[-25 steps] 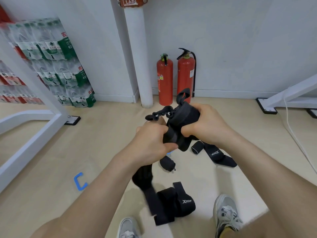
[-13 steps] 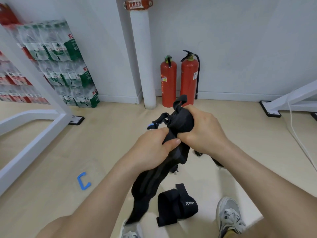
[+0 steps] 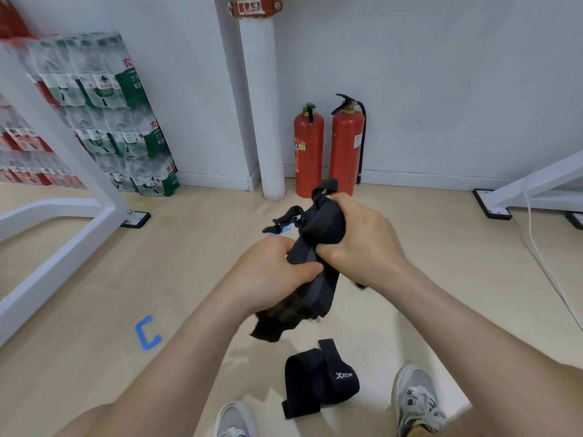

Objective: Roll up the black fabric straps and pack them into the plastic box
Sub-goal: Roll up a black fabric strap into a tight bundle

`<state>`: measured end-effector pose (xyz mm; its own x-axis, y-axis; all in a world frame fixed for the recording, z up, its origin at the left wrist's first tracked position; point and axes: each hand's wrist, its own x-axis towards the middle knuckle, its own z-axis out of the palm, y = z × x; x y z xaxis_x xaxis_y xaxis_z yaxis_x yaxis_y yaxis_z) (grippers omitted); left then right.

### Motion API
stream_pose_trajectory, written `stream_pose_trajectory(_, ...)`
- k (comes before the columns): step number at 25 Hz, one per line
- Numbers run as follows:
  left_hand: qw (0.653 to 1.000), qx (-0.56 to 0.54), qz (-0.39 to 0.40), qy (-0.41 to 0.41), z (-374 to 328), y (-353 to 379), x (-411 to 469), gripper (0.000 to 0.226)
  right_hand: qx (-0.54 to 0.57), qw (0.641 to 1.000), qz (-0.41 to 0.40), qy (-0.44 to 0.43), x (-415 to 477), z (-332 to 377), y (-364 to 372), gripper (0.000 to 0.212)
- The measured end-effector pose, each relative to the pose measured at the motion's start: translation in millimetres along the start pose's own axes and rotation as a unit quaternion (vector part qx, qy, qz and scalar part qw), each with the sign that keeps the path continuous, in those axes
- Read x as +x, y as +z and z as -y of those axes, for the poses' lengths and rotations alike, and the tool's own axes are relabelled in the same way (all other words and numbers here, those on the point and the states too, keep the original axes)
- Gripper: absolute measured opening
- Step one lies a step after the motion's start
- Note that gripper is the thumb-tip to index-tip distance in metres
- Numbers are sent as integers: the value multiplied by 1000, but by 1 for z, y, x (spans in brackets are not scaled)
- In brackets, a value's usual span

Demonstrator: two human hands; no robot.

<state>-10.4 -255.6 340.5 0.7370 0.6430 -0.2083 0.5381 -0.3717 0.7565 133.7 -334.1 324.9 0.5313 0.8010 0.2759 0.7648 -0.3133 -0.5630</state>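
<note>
I'm looking down from the head camera, and the black fabric strap (image 3: 325,225) is being held up in the air in front of the body, well above the floor. The right hand (image 3: 362,244) is gripping the wound part, with its fingers curled round the bundle. The left hand (image 3: 271,272) is pinching the strap just below, thumb (image 3: 310,269) pressing flat on the fabric and the other fingers tucked out of sight underneath. A loose tail (image 3: 274,326) is hanging below the left hand, so I'm judging this roll as partly made and not yet closed. A small loop end is poking out above the right hand.

A second strap (image 3: 318,376), the one with white lettering, is lying on the floor between the shoes (image 3: 416,402). It's loosely folded rather than tightly wound, so I'm counting it as work left. A dark scrap (image 3: 359,285) is peeking from under the right wrist, too hidden for me to name.

I'm not seeing the plastic box anywhere in this view, so I can't say whether anything is packed. By my reckoning we're in the rolling stage, with the packing to come. Two fire extinguishers (image 3: 328,149) are standing against the wall beyond.
</note>
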Motion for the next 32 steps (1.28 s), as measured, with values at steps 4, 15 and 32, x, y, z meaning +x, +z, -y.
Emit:
stream_pose_trajectory(4, 977, 213, -7, 19, 4, -2, -3, 22, -11, 1000, -24, 2, 4, -3, -3, 53)
stream_pose_trajectory(15, 998, 13, -9, -61, 38, -13, 14, 20, 214, 965, 97, 112, 15, -4, -42, 33)
stream_pose_trajectory(32, 987, -136, 59, 60, 12, 17, 31, 36, 25, 982, 185, -33, 10, -3, -47, 58)
